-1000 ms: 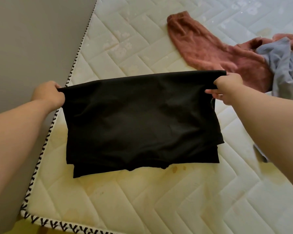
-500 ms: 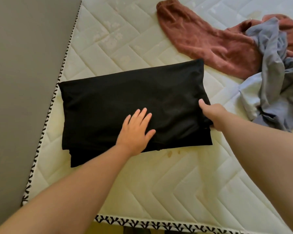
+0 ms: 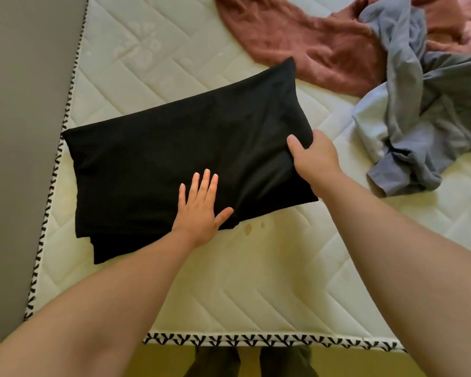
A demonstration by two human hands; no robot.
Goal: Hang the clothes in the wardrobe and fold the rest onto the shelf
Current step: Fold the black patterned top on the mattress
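Spread left grip [image 3: 199, 210] is pinning the folded black fabric garment [image 3: 161, 159]; right grip [image 3: 314, 159] is pinching its edge, risking dragging layers askew.

Two arms are seen, the left arm [image 3: 106, 295] and the right arm [image 3: 405, 254]. They are bare all the way to the edges of the picture. The arms are round and smooth, and they are made to look very wide close to the camera. All five fingers of the left hand [image 3: 200, 210] are shown, with short nails. Of the right hand [image 3: 314, 159], only the thumb and the back are shown, and a short nail is seen on the thumb. At the very bottom, dark grey trousers [image 3: 215, 361] are worn, and two legs are seen side by side. The feet cannot be made out.
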